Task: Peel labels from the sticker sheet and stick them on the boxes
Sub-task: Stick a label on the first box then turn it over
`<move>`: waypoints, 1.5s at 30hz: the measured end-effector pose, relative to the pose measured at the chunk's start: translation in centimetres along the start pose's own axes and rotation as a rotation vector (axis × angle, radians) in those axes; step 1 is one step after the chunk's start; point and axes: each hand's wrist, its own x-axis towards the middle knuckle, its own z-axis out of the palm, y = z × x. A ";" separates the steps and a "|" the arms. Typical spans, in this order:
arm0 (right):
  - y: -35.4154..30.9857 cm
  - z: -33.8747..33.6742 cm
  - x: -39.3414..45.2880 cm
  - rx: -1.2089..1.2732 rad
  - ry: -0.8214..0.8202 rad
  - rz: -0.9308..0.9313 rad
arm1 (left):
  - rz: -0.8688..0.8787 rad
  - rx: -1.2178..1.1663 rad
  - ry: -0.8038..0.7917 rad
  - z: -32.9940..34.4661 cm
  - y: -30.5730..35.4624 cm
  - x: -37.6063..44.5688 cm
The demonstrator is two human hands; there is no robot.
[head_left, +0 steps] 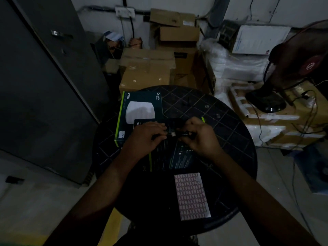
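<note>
On the round black table (230, 132) lie two dark product boxes with green edges. The far box (140, 107) shows a white device picture and carries a small white label (122, 134) near its left corner. The near box (170, 157) lies under both hands. My left hand (147, 137) and my right hand (198, 137) meet above it, fingertips pinching a small white label (173, 134) between them. The pink sticker sheet (192, 195) with several rows of labels lies flat near the table's front edge.
Cardboard boxes (147, 68) are stacked behind the table. A grey metal cabinet (44, 86) stands at the left. At the right, a dark fan (276, 82) with cables sits on taped cartons (284, 125). The room is dim.
</note>
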 end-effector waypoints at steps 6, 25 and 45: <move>-0.4 0.3 -0.4 0.077 0.013 -0.058 | -0.030 -0.015 0.040 0.3 0.3 -0.1; -1.3 0.6 0.8 -0.055 0.019 -0.058 | -0.077 -0.045 0.072 0.6 0.6 -0.7; -0.9 1.3 -0.5 -0.179 0.069 -0.181 | -0.073 -0.023 0.049 0.8 0.3 -1.0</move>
